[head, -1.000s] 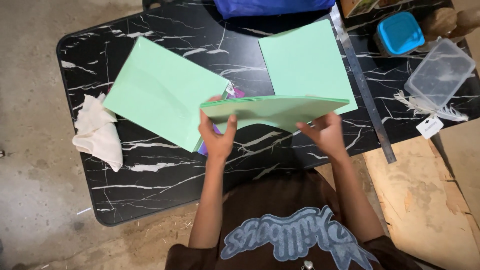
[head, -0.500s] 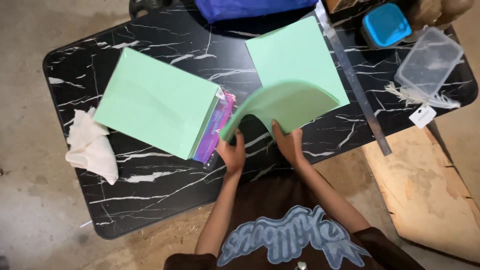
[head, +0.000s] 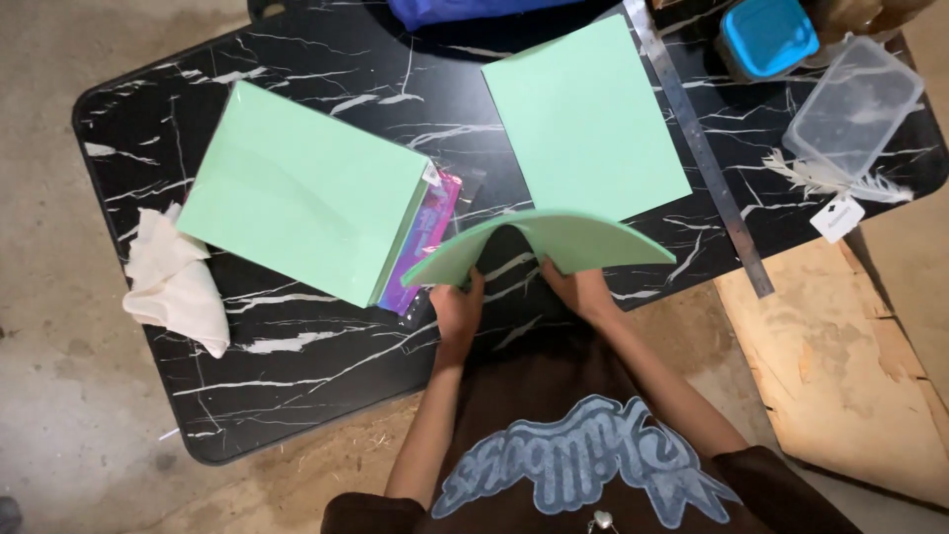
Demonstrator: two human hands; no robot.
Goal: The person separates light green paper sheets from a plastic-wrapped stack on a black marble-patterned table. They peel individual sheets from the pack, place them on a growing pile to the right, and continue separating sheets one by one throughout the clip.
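Note:
Both my hands hold one light green paper sheet above the black marble-patterned table, and the sheet bows upward in an arch. My left hand grips its near left edge and my right hand grips its near edge to the right. A thick stack of green paper lies to the left on top of a pink and purple packet. Another green sheet lies flat beyond my hands.
A metal ruler runs diagonally along the right of the flat sheet. A blue-lidded box, a clear plastic container, a white feather and a tag sit at the right end. A white cloth hangs at the left edge. A wooden board stands right.
My hands have come closer together on the held sheet, and it has bent from nearly flat into a raised arch.

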